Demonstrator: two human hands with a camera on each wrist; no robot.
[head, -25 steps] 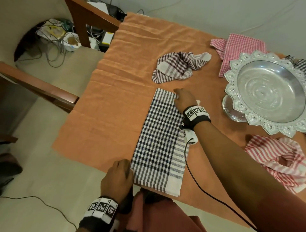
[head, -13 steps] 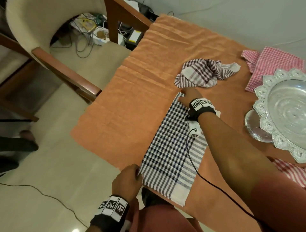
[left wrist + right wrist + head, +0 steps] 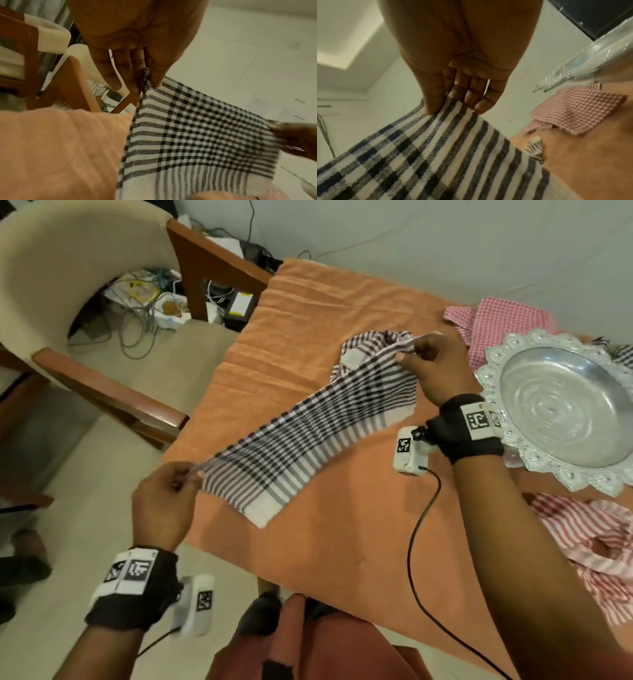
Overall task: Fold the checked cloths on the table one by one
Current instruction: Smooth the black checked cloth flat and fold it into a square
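Black-checked cloth (image 3: 308,436) pinched by two hands; four cloths lie loose

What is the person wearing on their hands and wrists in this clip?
Both hands are bare. The left hand and the right hand each carry a black wrist band with white tags printed in black square code patterns. A small white camera box, also code-tagged, hangs under each wrist, trailing a thin black cable. No sleeves reach the forearms.
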